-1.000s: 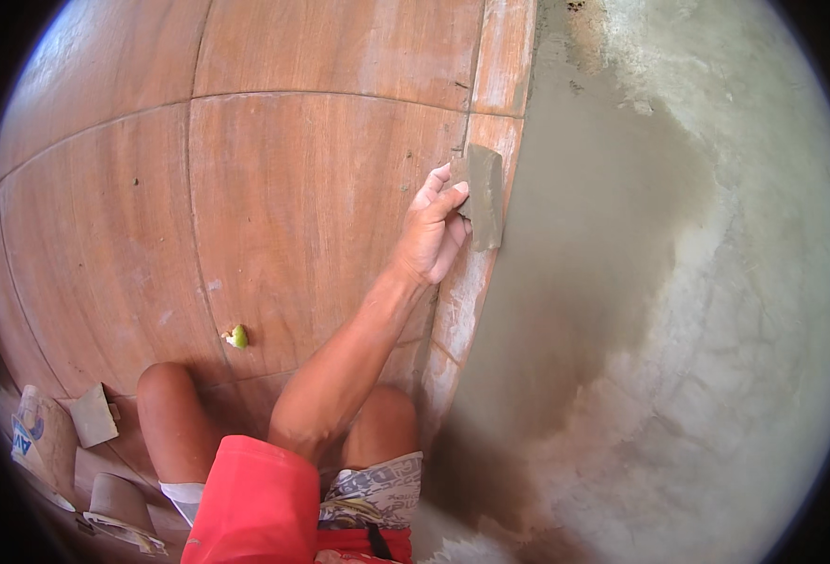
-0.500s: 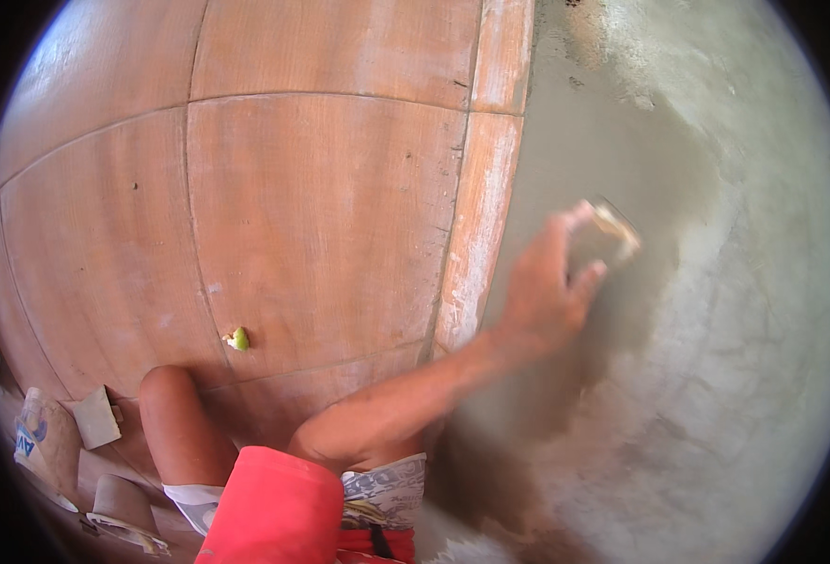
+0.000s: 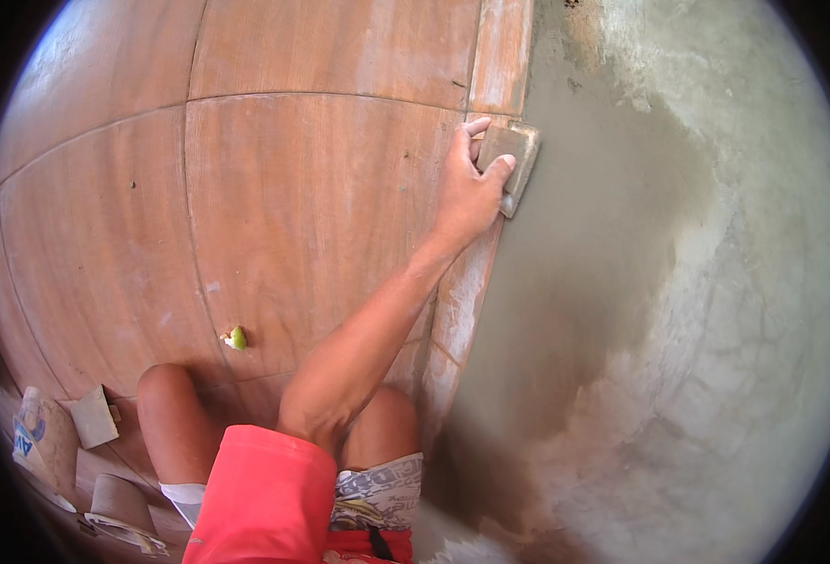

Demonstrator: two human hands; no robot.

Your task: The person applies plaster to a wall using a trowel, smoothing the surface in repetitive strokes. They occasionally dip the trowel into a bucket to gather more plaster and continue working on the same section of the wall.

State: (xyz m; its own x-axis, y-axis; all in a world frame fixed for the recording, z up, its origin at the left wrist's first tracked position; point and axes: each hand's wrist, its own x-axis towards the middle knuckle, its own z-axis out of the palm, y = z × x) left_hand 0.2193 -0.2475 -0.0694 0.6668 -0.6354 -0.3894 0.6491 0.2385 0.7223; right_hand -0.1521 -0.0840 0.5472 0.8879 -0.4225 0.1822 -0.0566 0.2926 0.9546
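Now, from afar, I see the left hand — its fingers grip a flat grey tool. It overlaps the edge between the tile strip and the smooth cement.

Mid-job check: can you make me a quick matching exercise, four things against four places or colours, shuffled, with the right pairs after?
A. flat tool
B. small green scrap
C. sleeve
D. smooth grey patch

1. bright red
2. on the brown tiles, left of the forearm
3. in the fingers of the left hand
4. right of the tiles

Pairs: A-3; B-2; C-1; D-4
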